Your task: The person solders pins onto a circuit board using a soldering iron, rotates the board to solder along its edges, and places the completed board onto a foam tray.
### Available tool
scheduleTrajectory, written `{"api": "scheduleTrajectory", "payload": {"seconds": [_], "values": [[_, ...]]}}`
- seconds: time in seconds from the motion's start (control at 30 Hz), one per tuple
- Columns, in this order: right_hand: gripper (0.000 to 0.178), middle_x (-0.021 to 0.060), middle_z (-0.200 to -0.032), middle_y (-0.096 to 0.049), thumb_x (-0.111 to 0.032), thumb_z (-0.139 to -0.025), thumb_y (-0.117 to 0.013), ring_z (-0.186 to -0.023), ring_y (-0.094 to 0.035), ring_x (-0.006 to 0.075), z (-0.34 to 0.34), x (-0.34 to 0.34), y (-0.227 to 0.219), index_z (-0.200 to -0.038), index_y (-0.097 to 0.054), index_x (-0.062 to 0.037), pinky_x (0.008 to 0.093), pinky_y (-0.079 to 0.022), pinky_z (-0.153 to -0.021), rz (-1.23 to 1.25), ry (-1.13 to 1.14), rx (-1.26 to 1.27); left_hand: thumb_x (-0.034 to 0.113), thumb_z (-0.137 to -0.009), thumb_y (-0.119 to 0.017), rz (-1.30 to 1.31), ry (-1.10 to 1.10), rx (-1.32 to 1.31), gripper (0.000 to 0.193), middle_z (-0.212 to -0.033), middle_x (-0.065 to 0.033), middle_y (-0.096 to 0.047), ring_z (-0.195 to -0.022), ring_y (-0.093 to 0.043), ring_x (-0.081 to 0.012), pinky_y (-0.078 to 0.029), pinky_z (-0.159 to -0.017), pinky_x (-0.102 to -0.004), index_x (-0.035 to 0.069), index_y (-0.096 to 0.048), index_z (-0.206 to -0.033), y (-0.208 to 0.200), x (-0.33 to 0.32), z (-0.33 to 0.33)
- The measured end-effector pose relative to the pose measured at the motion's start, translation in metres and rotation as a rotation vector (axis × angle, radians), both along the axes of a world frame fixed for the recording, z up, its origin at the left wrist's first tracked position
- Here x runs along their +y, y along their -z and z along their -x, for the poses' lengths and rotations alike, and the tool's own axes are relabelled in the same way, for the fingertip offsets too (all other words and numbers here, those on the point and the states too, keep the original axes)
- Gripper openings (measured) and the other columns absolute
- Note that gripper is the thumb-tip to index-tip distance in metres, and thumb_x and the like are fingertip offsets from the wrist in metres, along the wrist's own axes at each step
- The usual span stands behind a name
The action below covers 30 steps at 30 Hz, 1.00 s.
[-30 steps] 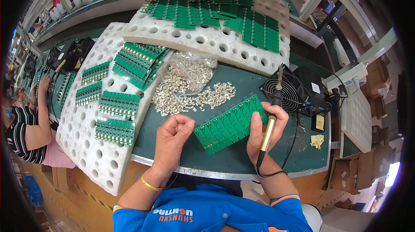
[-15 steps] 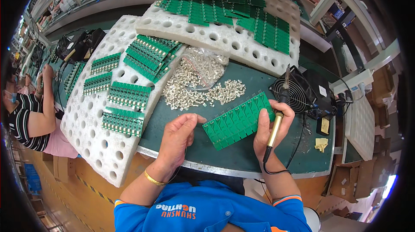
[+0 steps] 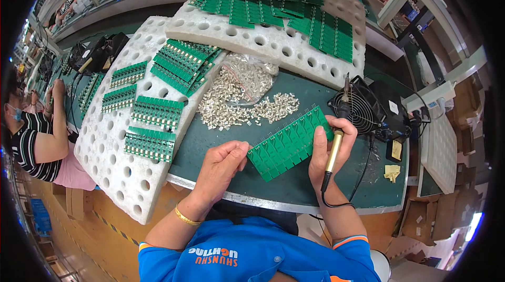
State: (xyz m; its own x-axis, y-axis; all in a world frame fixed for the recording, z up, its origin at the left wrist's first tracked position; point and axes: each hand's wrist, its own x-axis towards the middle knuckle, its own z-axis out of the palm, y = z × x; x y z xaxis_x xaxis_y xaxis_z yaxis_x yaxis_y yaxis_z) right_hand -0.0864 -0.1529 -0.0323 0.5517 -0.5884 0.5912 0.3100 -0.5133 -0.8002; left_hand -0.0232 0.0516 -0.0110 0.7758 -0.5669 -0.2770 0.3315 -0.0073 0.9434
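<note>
A green circuit board panel is tilted above the bench, a row of thin pins along its upper edge. My right hand grips its right end, thumb on the face. The same hand carries a soldering iron with a gold handle, tip pointing up and away, cord hanging below. My left hand is closed in a pinch at the board's left corner; whatever lies between its fingertips is too small to make out. Beyond the board lies a heap of small metal clips, partly inside a clear plastic bag.
White foam slabs with round holes carry populated boards on the left and stacked green panels at the back. A black fan stands right, near a yellow sponge. Another person sits at far left.
My left hand has moved slightly right and up, its fingertips now at the board's corner. The board's right end has risen a little. At the back left, another person's hand has appeared.
</note>
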Motion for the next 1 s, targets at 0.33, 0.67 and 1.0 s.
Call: {"api": "scheduleTrajectory", "payload": {"seconds": [0.33,0.67,1.0], "values": [[0.03,0.0155,-0.108,-0.053,-0.003,-0.088,-0.061,-0.093,-0.053,0.0174,0.0022,0.005,-0.004,-0.112,-0.044,-0.0005,0.0294,-0.044,-0.085,0.005,-0.045,-0.034,0.017,-0.088,-0.057,-0.077,-0.013,-0.129,0.019,-0.068,0.0022,-0.056,-0.063,-0.046,-0.0031,-0.034,-0.055,-0.0192,0.001,-0.066,-0.082,-0.0026,0.0003,0.0006],[0.031,0.0167,-0.109,-0.054,-0.002,-0.087,-0.062,-0.091,-0.054,0.0174,0.0038,0.0036,-0.0023,-0.112,-0.044,-0.0004,0.0286,-0.045,-0.083,0.089,-0.032,-0.051,0.011,-0.085,-0.06,-0.132,-0.013,-0.126,0.014,-0.071,0.0016,-0.059,-0.066,-0.05,-0.0039,-0.039,-0.06,-0.0194,-0.001,-0.065,-0.083,-0.0061,-0.0015,0.0004],[0.03,0.0172,-0.108,-0.054,-0.001,-0.086,-0.062,-0.093,-0.055,0.0186,0.0049,0.0043,-0.0025,-0.112,-0.045,0.0003,0.0299,-0.046,-0.083,0.127,0.006,-0.04,0.008,-0.083,-0.062,-0.119,-0.007,-0.111,0.009,-0.073,0.0044,-0.058,-0.067,-0.048,-0.0011,-0.037,-0.059,-0.0175,0.0,-0.066,-0.086,-0.0041,-0.0015,0.0019]]}}
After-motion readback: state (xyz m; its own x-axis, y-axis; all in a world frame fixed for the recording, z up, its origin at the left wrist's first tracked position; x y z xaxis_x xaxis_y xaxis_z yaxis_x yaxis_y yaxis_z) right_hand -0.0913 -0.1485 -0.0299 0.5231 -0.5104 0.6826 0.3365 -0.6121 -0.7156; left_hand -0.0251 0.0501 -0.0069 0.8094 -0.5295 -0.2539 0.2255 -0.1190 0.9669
